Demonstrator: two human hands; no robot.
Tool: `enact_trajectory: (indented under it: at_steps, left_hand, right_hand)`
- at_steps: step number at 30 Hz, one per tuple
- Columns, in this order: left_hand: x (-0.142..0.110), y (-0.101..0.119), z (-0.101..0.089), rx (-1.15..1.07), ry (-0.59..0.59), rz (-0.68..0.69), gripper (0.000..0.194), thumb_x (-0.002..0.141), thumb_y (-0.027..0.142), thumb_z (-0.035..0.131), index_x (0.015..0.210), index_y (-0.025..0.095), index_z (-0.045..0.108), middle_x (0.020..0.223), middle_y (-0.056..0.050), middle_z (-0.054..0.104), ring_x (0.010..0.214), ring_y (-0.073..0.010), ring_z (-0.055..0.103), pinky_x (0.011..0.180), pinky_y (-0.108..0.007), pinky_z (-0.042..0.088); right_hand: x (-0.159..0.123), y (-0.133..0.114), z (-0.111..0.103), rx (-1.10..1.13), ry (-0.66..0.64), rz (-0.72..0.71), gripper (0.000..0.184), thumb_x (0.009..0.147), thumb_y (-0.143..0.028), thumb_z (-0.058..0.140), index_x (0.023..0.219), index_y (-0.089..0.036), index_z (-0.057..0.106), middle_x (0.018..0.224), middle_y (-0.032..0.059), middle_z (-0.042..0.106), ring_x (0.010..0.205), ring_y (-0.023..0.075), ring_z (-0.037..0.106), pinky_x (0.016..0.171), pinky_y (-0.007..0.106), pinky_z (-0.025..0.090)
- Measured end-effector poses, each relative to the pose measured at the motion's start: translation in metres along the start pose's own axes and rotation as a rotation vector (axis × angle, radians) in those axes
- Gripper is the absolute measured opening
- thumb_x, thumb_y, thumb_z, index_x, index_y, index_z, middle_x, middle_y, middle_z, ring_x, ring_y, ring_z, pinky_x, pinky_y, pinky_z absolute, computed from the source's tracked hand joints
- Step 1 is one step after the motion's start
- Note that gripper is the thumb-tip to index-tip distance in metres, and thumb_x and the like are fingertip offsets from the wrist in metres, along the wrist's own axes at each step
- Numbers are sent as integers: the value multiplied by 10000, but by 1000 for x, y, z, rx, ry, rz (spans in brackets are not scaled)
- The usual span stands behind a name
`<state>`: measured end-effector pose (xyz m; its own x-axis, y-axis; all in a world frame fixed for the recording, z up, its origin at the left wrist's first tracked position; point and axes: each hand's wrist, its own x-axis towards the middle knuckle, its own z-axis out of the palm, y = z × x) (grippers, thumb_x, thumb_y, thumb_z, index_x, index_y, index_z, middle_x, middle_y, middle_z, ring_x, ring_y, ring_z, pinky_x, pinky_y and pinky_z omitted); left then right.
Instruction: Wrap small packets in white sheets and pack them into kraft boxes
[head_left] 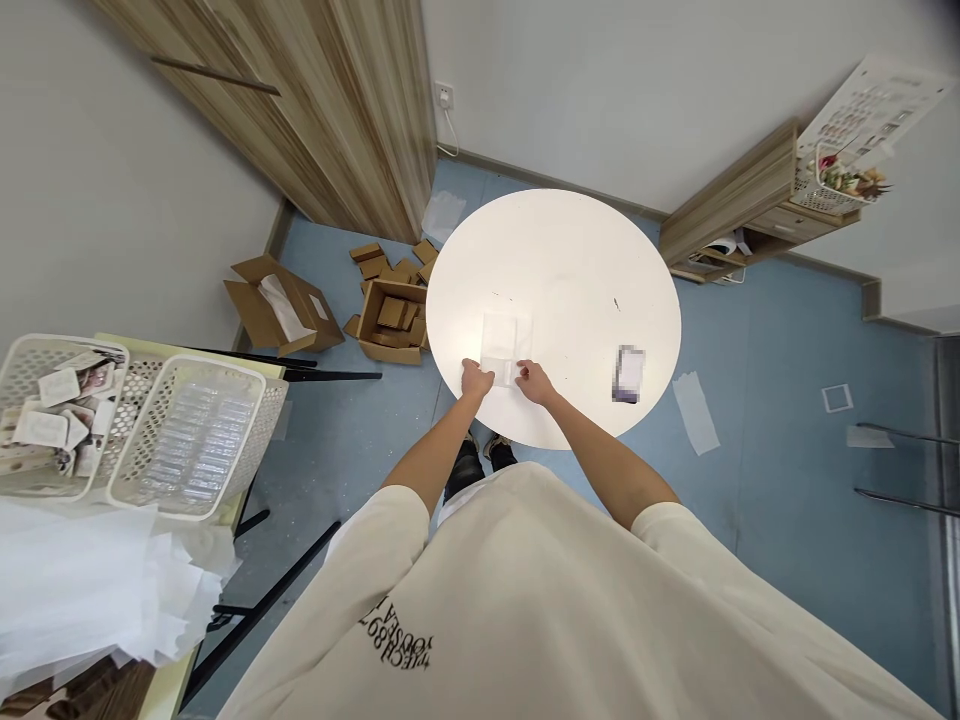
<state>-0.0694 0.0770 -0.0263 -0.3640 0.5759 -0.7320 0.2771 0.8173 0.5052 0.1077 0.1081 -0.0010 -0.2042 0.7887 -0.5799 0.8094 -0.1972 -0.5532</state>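
Observation:
A round white table (570,250) stands in front of me. On its near part lies a flat clear plastic packet (504,345), hard to make out against the white top. My left hand (475,380) grips the packet's near left edge with fingers closed. My right hand (534,381) holds the near right edge the same way. Both hands sit close together, almost touching, at the table's front edge.
A small blurred object (628,373) lies on the table's right. Open cardboard boxes (390,315) sit on the blue floor at left. Two white baskets (187,430) with packets stand on a side table. A wooden shelf (742,210) is at back right.

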Motion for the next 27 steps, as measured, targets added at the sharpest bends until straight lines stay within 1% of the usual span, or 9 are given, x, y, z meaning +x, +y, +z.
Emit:
enact_trajectory:
  at_steps: [4, 7, 11, 14, 17, 21, 23, 25, 27]
  left_hand:
    - [0, -2, -4, -47, -52, -21, 338, 795, 259, 768, 962, 240, 476, 989, -45, 650, 893, -222, 678, 703, -301, 484]
    - [-3, -5, -8, -58, -82, -1, 236, 823, 239, 728, 859, 232, 495, 913, -25, 646, 866, -213, 662, 712, -295, 463]
    - [-5, -7, -10, -111, -93, 70, 192, 846, 213, 699, 817, 223, 509, 865, -2, 634, 830, -177, 630, 722, -270, 451]
    - [-5, -8, -9, -113, -115, 128, 166, 873, 214, 669, 809, 217, 516, 843, 7, 617, 779, -155, 599, 706, -262, 446]
    - [-6, -6, -5, -95, -119, 189, 80, 891, 225, 649, 894, 213, 570, 869, 2, 628, 776, -154, 599, 714, -267, 461]
    - [-14, 4, 5, -56, -160, 275, 182, 898, 213, 635, 1079, 227, 625, 932, -8, 671, 808, -168, 634, 743, -283, 497]
    - [-17, 9, 14, -4, -180, 314, 193, 911, 198, 612, 1100, 231, 638, 934, -10, 682, 824, -174, 645, 763, -291, 510]
    - [-20, 12, 22, 53, -175, 339, 202, 923, 188, 595, 1115, 225, 646, 965, -25, 694, 863, -184, 656, 794, -301, 519]
    - [-21, 12, 29, 103, -171, 371, 229, 931, 216, 604, 1156, 212, 646, 1031, -51, 702, 920, -201, 664, 826, -316, 527]
  right_hand:
    - [6, -13, 7, -98, 21, 108, 368, 930, -368, 577, 1260, -230, 493, 1203, 94, 577, 938, 217, 639, 852, 381, 555]
    - [12, -23, 19, -200, 82, 163, 401, 925, -428, 573, 1252, -229, 455, 1250, 131, 545, 983, 279, 636, 836, 449, 550]
    - [15, -32, 35, -308, 163, 166, 455, 910, -420, 564, 1285, -203, 424, 1239, 169, 522, 1090, 364, 605, 851, 513, 536]
    - [16, -29, 41, -330, 188, 134, 492, 912, -464, 572, 1297, -196, 421, 1242, 179, 515, 1105, 374, 593, 864, 521, 533]
    - [16, -17, 35, -272, 156, 64, 491, 909, -481, 587, 1284, -199, 443, 1256, 174, 520, 1072, 346, 604, 872, 505, 539]
    - [14, 5, 14, -75, 36, -9, 352, 933, -297, 486, 1273, -210, 506, 1248, 138, 566, 1000, 265, 633, 896, 447, 551]
    - [13, 13, 5, 33, 2, -40, 365, 935, -237, 433, 1282, -217, 541, 1251, 123, 594, 1061, 245, 625, 948, 423, 541]
    - [12, 19, 1, 112, 2, -70, 383, 936, -231, 416, 1287, -225, 569, 1271, 114, 609, 1150, 242, 598, 1013, 423, 515]
    - [10, 23, 0, 161, 8, -83, 387, 926, -243, 429, 1281, -227, 585, 1265, 109, 615, 1175, 244, 584, 1048, 433, 497]
